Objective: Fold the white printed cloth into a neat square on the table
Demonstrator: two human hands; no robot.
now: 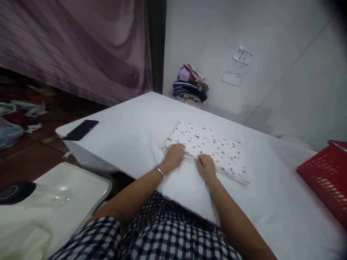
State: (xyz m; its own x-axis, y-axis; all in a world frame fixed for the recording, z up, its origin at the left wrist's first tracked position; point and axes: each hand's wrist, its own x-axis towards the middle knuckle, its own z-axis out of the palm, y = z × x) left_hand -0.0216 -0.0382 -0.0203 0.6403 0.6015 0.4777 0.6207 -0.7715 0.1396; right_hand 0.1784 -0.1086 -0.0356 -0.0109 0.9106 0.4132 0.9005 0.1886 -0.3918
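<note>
A white folded cloth [208, 146] with a small scattered print lies flat on the white-covered table, its layers showing along the near edge. My left hand [175, 154], a silver bracelet at its wrist, has its fingers curled over that edge near the left corner. To the right of it, my right hand [206, 166] pinches the same near edge around its middle. A narrow pale strip of the edge runs between the two hands. The fingertips are partly hidden by the cloth and the hands.
Folded fabrics are stacked [191, 85] at the table's back edge by the wall. A black phone [81, 130] lies at the left corner. A red plastic basket [326, 177] stands at the right. A pale stool or tray surface [81, 184] is at lower left.
</note>
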